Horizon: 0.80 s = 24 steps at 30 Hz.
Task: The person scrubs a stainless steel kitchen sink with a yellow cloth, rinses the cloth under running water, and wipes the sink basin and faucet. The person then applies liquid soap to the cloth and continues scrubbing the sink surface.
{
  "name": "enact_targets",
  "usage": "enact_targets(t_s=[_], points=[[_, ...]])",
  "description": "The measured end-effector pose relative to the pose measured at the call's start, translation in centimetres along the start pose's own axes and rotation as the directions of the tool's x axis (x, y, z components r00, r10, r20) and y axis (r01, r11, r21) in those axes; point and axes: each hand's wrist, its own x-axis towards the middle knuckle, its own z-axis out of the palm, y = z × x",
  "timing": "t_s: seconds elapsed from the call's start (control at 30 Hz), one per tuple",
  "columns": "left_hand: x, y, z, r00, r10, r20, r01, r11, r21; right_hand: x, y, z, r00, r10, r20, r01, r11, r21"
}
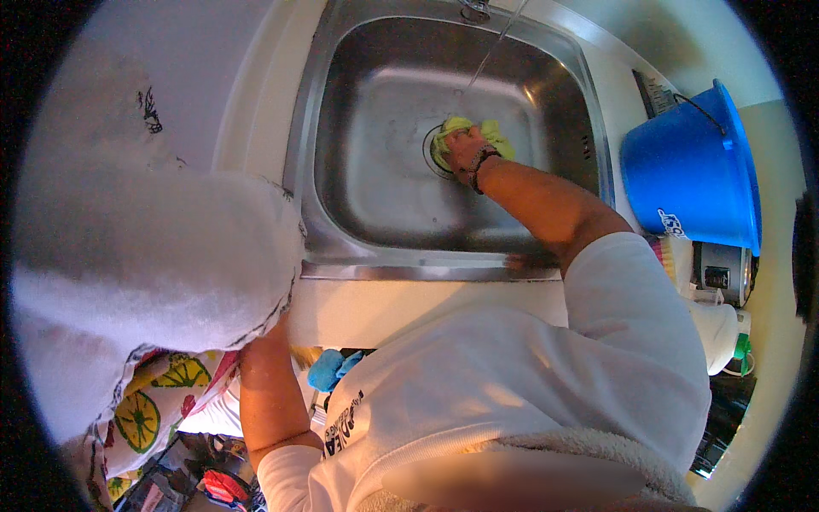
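My right hand presses a crumpled yellow-green cloth onto the bottom of a stainless steel sink. The cloth covers most of the round drain, whose left rim shows beside it. From above, a thin stream of water runs down into the basin, behind the hand. My left forearm reaches up behind a white fabric curtain. That fabric hides my left hand.
A blue plastic bucket lies tipped on its side, right of the sink. Below it are a grey appliance and a white bottle with a green top. Lemon-print fabric hangs at lower left. A light blue cloth sits below the counter edge.
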Motion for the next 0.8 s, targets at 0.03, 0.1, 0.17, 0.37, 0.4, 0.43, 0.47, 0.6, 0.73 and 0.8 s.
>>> enact_targets(t_s=[0.03, 0.1, 0.17, 0.37, 0.4, 0.43, 0.47, 0.6, 0.73, 0.8], points=[[0.0, -0.1, 0.1, 1.0, -0.006, -0.006, 0.006, 1.0, -0.004, -0.4, -0.6, -1.8, 0.998, -0.016, 0.062, 0.017, 0.999, -0.028], [0.2, -0.1, 0.0, 1.0, -0.008, -0.019, 0.008, 1.0, -0.005, -1.5, -1.3, -5.1, 0.983, -0.036, 0.18, 0.051, 0.995, -0.081], [0.5, 0.0, 0.0, 0.999, 0.002, -0.032, -0.002, 1.0, 0.005, -1.5, -1.2, -5.2, 0.969, 0.055, 0.24, -0.076, 0.994, 0.078], [1.3, 0.1, 0.7, 0.996, 0.059, -0.069, -0.053, 0.995, 0.083, -0.3, 5.0, -4.4, 0.973, -0.151, 0.172, 0.043, 0.86, 0.508], [1.2, -0.2, 1.0, 0.994, 0.08, -0.075, -0.07, 0.989, 0.133, -1.0, 5.6, -6.5, 0.99, -0.101, 0.102, 0.019, 0.797, 0.603], [1.1, -0.6, 1.3, 0.991, 0.113, -0.077, -0.096, 0.975, 0.202, -1.2, 6.0, -7.7, 0.998, -0.013, 0.067, -0.04, 0.689, 0.724], [0.7, -0.8, 1.8, 0.984, 0.149, -0.1, -0.118, 0.957, 0.263, -1.4, 6.3, -8.9, 0.996, 0.078, 0.046, -0.082, 0.556, 0.827], [0.5, 1.7, -2.5, 0.99, 0.102, -0.095, -0.082, 0.978, 0.194, -0.2, 8.6, -11.6, 0.946, 0.225, -0.233, 0.02, 0.677, 0.736], [1.1, 2.0, -3.1, 0.951, -0.038, -0.308, -0.004, 0.991, -0.136, 0.6, 10.0, -13.6, 0.834, 0.284, -0.472, 0.091, 0.775, 0.626], [1.2, 2.5, -3.8, 0.97, -0.054, -0.235, 0.004, 0.977, -0.211, 0.8, 10.8, -13.5, 0.753, 0.435, -0.494, 0.143, 0.624, 0.768]])
